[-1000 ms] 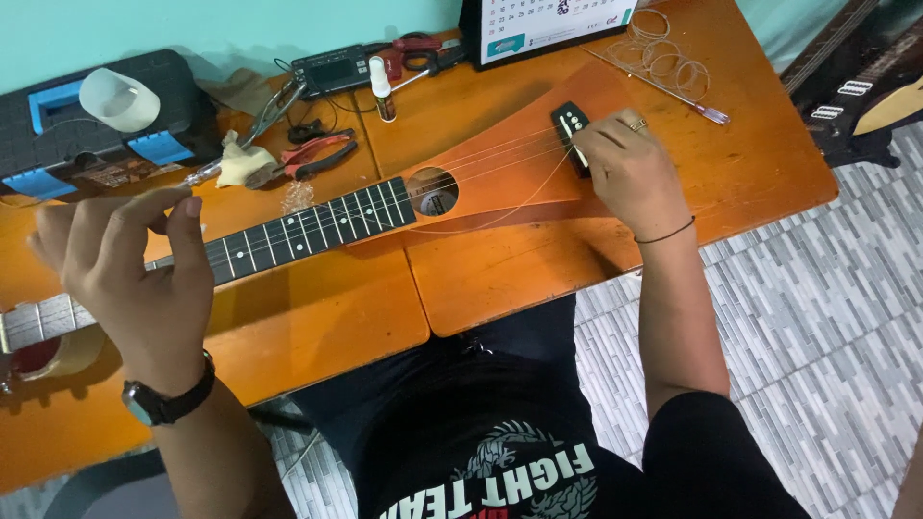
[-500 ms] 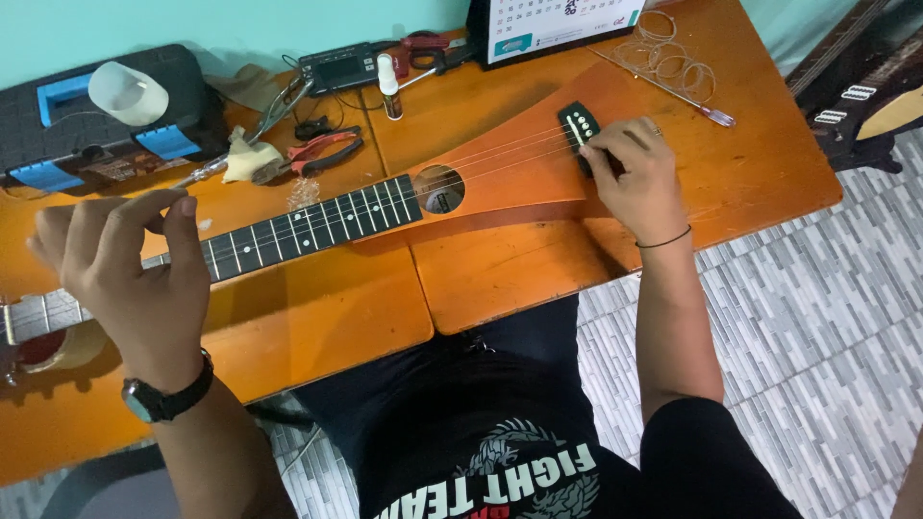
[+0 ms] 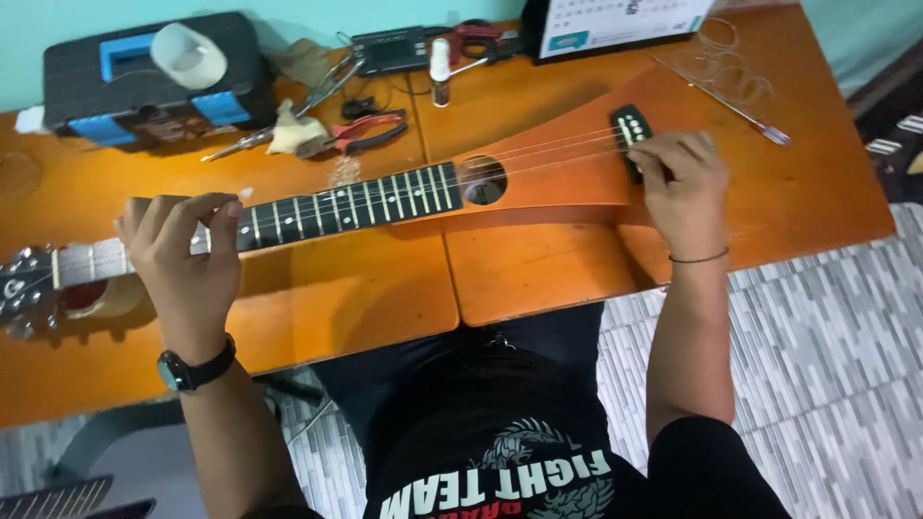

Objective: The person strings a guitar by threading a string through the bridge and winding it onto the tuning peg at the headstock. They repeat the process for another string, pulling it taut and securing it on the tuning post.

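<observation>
Guitar: small orange-bodied guitar (image 3: 538,178) lay flat across the orange surface (image 3: 365,308).
Left hand: my left hand (image 3: 183,255) stayed curled over the neck, fingers arched.
Right hand: my right hand (image 3: 681,187) had slid just past the black bridge (image 3: 630,130), fingertips pinching the strings.

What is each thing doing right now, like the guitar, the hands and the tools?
Travel guitar: lying flat on the table, strung.
Left hand: fingers over the neck.
Right hand: fingertips at the bridge.
Red-handled pliers: lying unused.
Black toolbox: shut.
Small bottle: upright, capped.
</observation>
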